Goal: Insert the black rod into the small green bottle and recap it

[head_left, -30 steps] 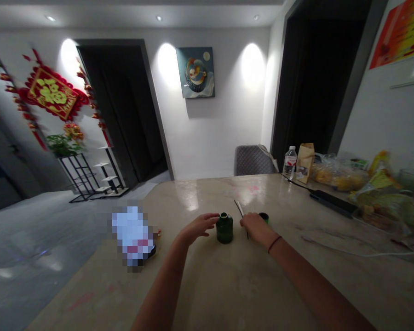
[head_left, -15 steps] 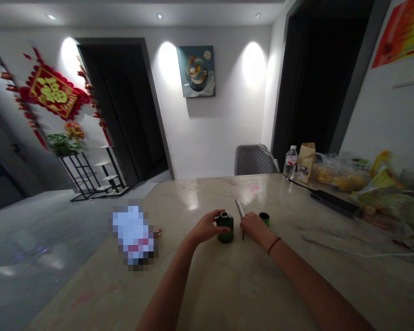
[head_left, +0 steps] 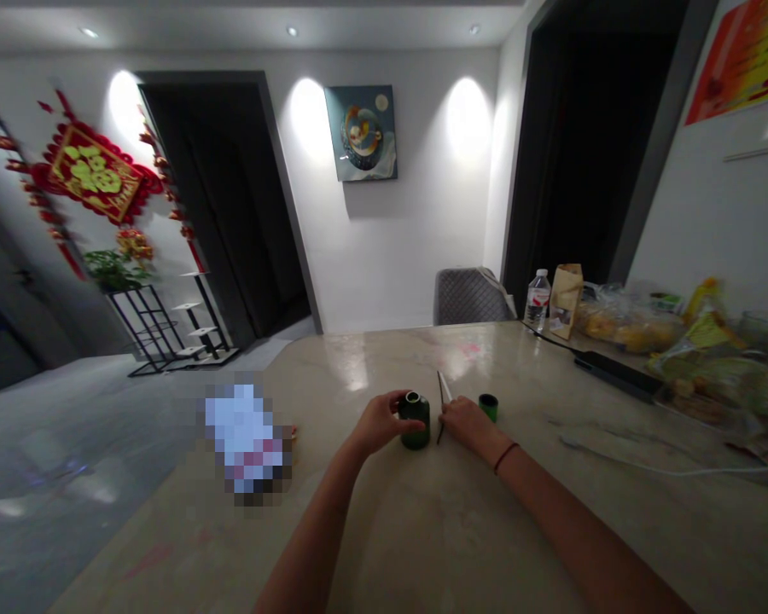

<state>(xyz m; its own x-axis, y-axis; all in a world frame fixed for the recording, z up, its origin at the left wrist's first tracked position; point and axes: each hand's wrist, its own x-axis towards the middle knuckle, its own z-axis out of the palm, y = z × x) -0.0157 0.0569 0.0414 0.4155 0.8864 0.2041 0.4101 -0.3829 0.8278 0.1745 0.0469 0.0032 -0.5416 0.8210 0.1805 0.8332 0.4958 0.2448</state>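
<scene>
The left hand (head_left: pixel 377 425) wraps thumb and fingers around the bottle (head_left: pixel 416 440), upright on the table (head_left: pixel 435 529); the right hand (head_left: pixel 468 422) pinches a dark stick (head_left: pixel 440 383) just beside it, near a green cup (head_left: pixel 488 411). A steady bottle and light pinch should serve best.

Ceiling spotlights (head_left: pixel 293 31) above the painting (head_left: pixel 361 133) whiten the wall (head_left: pixel 416 239) beside it. Glare streaks the dim tabletop (head_left: pixel 410 529) below it.

Bare hands (head_left: pixel 379 424), bare forearms (head_left: pixel 556 507); thin dark-red band (head_left: pixel 504 457) round right wrist (head_left: pixel 497 445).
</scene>
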